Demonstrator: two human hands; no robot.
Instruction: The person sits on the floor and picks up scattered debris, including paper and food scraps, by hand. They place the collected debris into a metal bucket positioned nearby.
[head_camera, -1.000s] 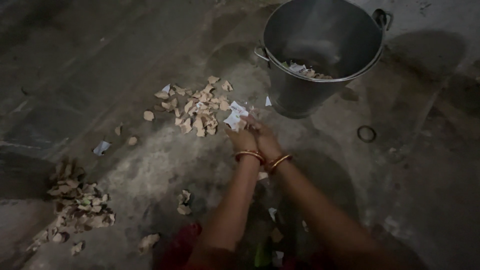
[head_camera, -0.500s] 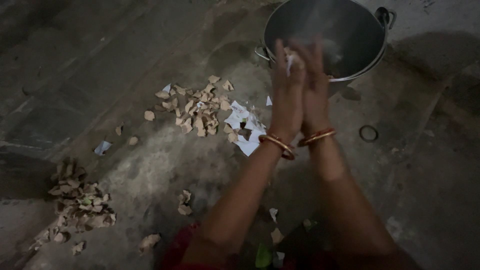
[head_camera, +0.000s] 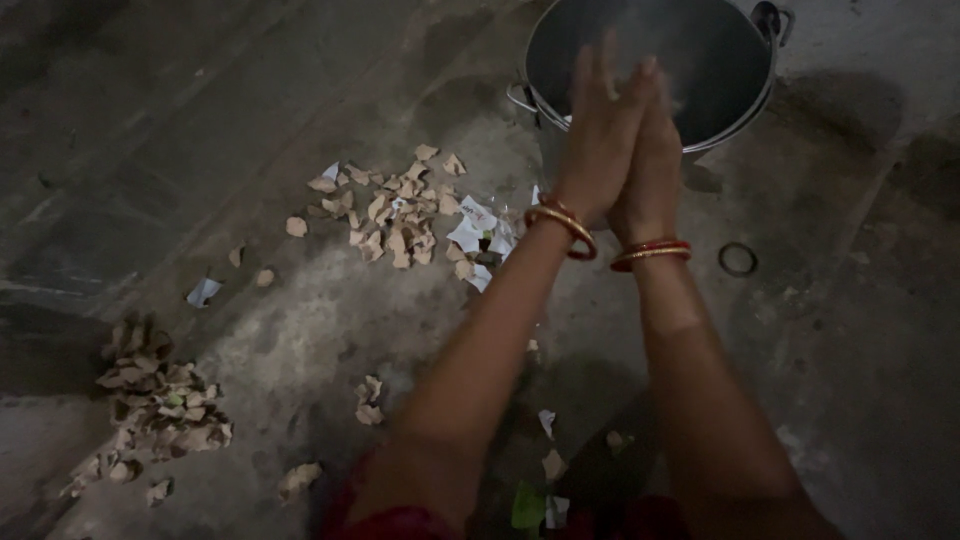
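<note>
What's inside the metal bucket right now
Only the bare grey inner wall of the metal bucket shows. The left hand and right hand, pressed together over its mouth, cover the bottom, so any contents are hidden.

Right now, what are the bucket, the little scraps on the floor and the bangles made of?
The bucket looks like metal: dull grey sheen, rolled rim, side handles. The scraps look like torn paper or card, tan and white with ragged edges. The bangles are shiny gold and red, maybe metal or plastic. The floor looks like rough grey concrete.
</note>
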